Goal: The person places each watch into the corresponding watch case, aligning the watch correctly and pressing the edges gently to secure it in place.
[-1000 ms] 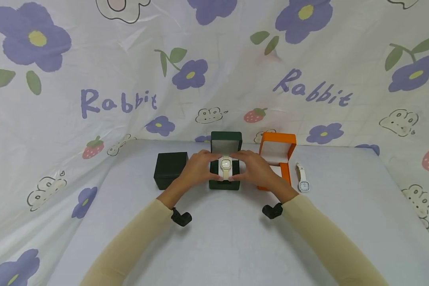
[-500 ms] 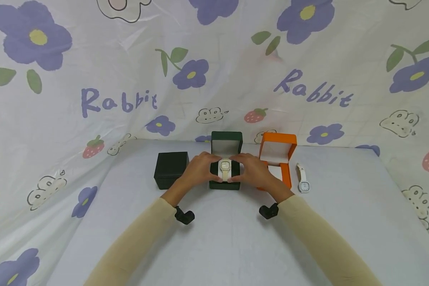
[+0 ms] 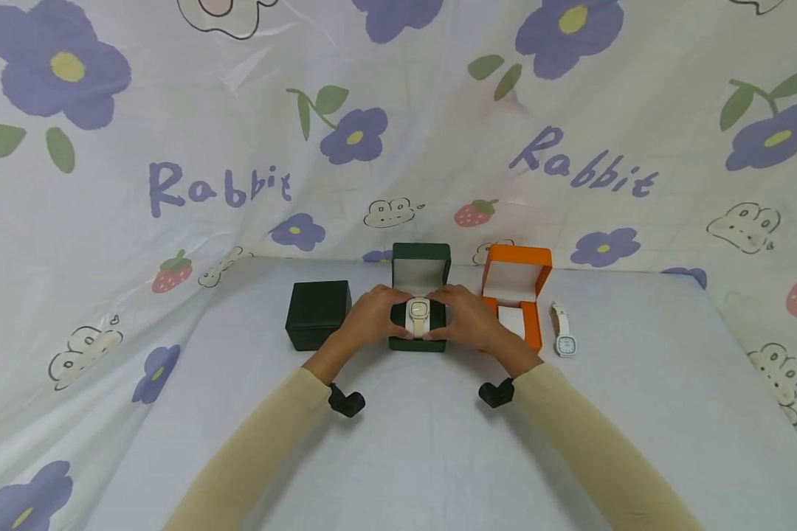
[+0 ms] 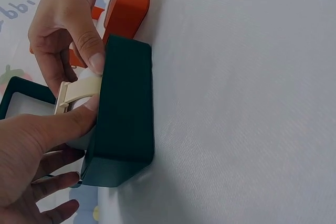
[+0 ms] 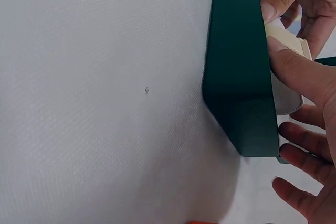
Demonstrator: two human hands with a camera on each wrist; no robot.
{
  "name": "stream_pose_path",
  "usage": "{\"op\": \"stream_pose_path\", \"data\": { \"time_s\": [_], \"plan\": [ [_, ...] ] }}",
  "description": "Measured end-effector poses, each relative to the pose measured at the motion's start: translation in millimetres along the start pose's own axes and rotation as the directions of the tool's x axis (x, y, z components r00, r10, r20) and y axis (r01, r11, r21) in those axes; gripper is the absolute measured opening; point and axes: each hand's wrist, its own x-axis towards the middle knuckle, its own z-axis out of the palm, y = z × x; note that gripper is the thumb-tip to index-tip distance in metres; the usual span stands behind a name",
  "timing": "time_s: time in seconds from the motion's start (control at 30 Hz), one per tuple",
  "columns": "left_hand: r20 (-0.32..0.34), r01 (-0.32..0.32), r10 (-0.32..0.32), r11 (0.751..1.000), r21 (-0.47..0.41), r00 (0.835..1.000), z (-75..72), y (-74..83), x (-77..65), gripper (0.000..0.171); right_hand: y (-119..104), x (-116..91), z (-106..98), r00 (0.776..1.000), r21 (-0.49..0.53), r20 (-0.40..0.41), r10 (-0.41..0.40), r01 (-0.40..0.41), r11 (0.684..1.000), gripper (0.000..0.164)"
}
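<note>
A cream wristwatch [image 3: 419, 310] with a squarish face is wrapped round a white cushion [image 5: 286, 97] in the open dark green box [image 3: 417, 346]. My left hand [image 3: 370, 318] pinches the watch and cushion from the left, thumb at the near end of the strap and fingers at the far end. From the right, my right hand [image 3: 468, 318] holds them the same way. In the left wrist view, both thumbs press close together by the strap [image 4: 84, 88] at the green box's front wall. The cushion's lower part is hidden inside the box.
A closed black box [image 3: 317, 313] stands left of the green one. To the right is an open orange box [image 3: 519, 256] with a white insert [image 3: 511, 321]. Farther right, a white watch [image 3: 564, 344] lies on the pale tabletop [image 3: 412, 450]. A printed cloth [image 3: 398, 169] hangs behind.
The cream watch and cushion have shifted slightly down and toward me in the green box. Both hands moved with them, and the wrists have come a little closer together.
</note>
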Motion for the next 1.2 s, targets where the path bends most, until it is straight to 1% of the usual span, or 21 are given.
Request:
{"op": "stream_pose_path", "data": {
  "time_s": [0.17,0.3,0.5,0.67,0.83,0.93,1.03,1.2],
  "plan": [
    [0.021,0.02,-0.019,1.0,-0.024,1.0,-0.2,1.5,-0.1,0.071,0.5,0.5,-0.5,1.0,-0.016,0.01,-0.024,0.024,1.0,0.073],
    [0.039,0.012,-0.011,0.999,-0.033,0.999,-0.9,1.8,-1.3,0.071,2.9,1.8,1.0,0.999,-0.035,0.02,-0.043,0.044,0.998,0.071],
    [0.086,-0.027,0.028,1.0,-0.014,0.996,-4.4,1.0,-1.6,0.069,4.5,2.6,4.5,0.999,-0.056,0.039,-0.035,0.037,0.998,0.072],
    [0.115,-0.016,0.017,1.0,-0.008,0.993,-4.3,0.9,0.1,0.069,2.9,1.1,3.8,0.999,-0.066,0.03,-0.042,0.043,0.997,0.073],
    [0.104,-0.006,0.006,1.0,-0.005,0.995,-1.6,0.2,0.4,0.069,2.8,0.3,3.5,0.997,-0.087,0.027,-0.066,0.068,0.994,0.073],
    [0.092,0.001,0.0,1.0,-0.008,0.996,-0.6,0.0,0.4,0.069,3.0,0.7,4.4,0.998,-0.092,0.024,-0.064,0.066,0.994,0.074],
    [0.09,0.011,-0.01,1.0,-0.006,0.996,-0.2,-0.1,0.3,0.07,3.3,1.0,5.3,0.998,-0.081,0.029,-0.047,0.049,0.996,0.075],
    [0.09,0.022,-0.02,1.0,-0.019,0.996,0.7,-1.2,-2.2,0.071,2.3,0.7,4.6,0.998,-0.057,0.063,-0.015,0.019,0.998,0.077]
  ]
}}
